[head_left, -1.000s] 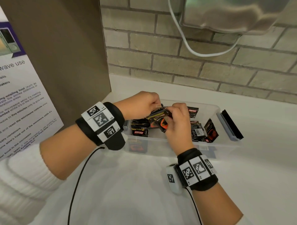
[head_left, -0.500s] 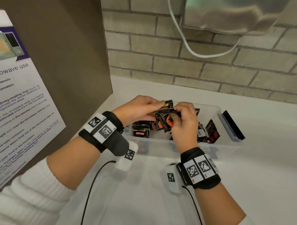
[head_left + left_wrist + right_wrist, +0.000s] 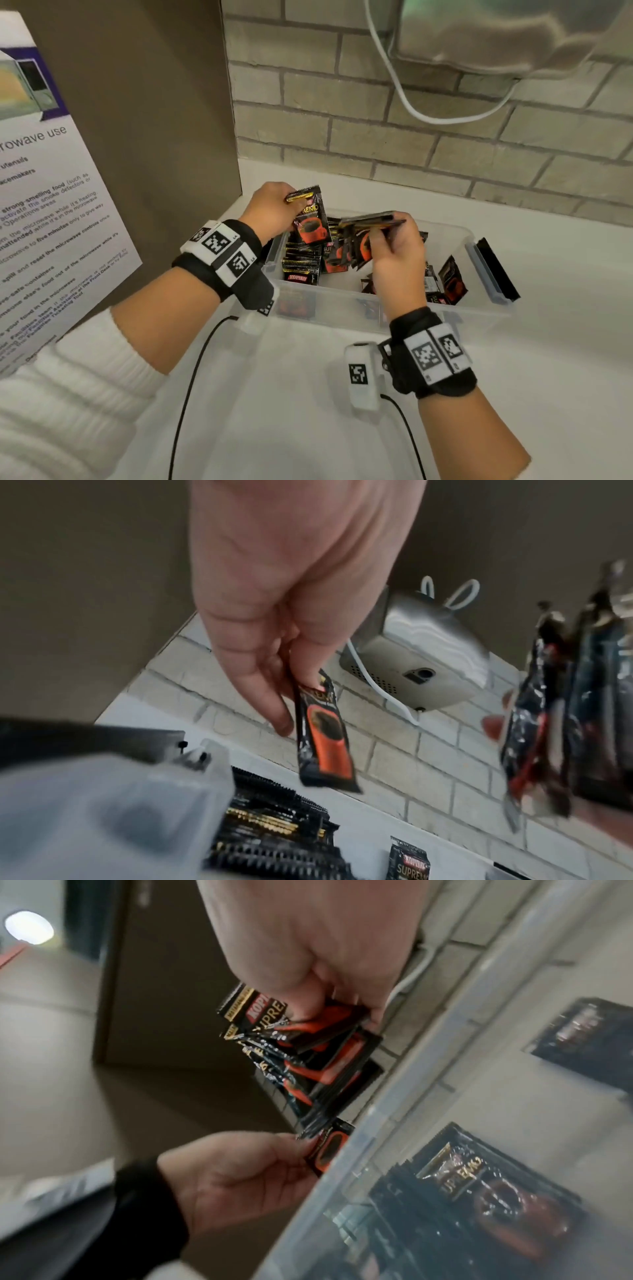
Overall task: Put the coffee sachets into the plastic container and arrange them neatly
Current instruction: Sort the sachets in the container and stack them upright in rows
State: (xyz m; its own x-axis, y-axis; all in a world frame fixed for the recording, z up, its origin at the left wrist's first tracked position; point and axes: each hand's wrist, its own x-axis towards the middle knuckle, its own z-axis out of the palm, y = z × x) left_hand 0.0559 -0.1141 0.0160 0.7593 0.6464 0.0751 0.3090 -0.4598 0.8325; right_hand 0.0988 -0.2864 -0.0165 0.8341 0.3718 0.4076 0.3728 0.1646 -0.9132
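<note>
Sorting sachets over the container (image 3: 486, 310), I have the left hand (image 3: 270, 210) pinching one sachet (image 3: 310, 219) by its top edge between thumb and fingers (image 3: 274, 696), so it hangs upright just above the row (image 3: 301, 265) standing at the left end. My right hand (image 3: 397, 260) has its fingers curled around a bundle (image 3: 363, 236) of several more, fanned and not yet squared. I judge this to be the feeding step: one sachet taken off, the row waiting below it. Next I need to lower that sachet straight down beside the row, face matching the others, without tipping those already standing.

Below my left fingers the container's near wall and left end sit close, so there is little sideways slack. Under my right fingers the middle floor shows open, with a few loose sachets (image 3: 450, 279) leaning toward the right end. The counter (image 3: 308, 394) in front gives free room for withdrawing my wrists.
</note>
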